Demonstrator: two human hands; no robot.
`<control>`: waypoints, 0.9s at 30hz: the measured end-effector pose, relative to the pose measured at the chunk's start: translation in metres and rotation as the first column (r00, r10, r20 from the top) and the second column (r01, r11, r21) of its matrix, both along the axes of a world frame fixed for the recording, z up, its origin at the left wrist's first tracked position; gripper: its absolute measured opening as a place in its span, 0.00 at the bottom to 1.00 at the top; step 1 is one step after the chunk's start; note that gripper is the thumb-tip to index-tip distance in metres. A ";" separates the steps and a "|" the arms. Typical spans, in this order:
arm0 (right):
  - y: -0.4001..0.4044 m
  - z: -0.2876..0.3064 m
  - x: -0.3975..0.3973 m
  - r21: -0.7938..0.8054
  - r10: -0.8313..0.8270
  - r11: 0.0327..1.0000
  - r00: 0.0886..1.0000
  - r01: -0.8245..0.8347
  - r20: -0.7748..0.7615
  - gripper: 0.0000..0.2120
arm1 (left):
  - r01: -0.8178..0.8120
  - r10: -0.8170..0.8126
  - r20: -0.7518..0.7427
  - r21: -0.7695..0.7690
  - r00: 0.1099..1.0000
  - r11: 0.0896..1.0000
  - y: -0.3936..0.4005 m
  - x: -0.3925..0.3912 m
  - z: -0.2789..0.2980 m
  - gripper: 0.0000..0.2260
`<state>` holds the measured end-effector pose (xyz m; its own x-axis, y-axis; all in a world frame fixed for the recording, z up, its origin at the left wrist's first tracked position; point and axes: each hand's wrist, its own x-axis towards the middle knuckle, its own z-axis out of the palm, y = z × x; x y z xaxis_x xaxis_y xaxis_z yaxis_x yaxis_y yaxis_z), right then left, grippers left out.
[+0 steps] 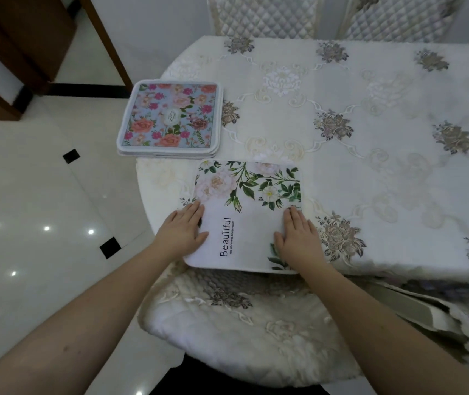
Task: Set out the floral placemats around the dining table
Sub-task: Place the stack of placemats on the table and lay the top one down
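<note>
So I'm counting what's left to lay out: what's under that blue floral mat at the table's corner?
Beneath the blue floral mat the white edges of more mats show, a small stack on the tablecloth. Their patterns are covered, and the exact count cannot be told.

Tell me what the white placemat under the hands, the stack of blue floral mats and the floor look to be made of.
White placemat: probably printed fabric or soft foam, matte, lying limp and flat.
Stack of blue floral mats: seemingly padded cloth with a stitched pale border.
Floor: polished tile, glossy, mirroring ceiling lights.
</note>
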<state>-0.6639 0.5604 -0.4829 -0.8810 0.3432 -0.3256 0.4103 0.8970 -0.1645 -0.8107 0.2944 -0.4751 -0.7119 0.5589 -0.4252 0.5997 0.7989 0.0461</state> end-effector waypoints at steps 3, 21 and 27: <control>-0.002 0.024 -0.011 -0.018 0.008 1.000 0.998 -0.007 0.059 0.33 | -0.042 0.042 0.027 -0.034 0.999 0.999 0.009 0.001 0.021 0.31; -0.078 0.136 -0.037 0.042 0.104 0.994 0.978 -0.098 -0.179 0.28 | -0.088 0.121 -0.253 0.138 0.960 0.986 -0.010 0.034 0.128 0.30; -0.157 0.161 -0.033 0.100 0.174 0.983 0.962 -0.156 -0.208 0.28 | -0.088 0.133 -0.269 0.174 0.954 0.981 -0.072 0.045 0.147 0.30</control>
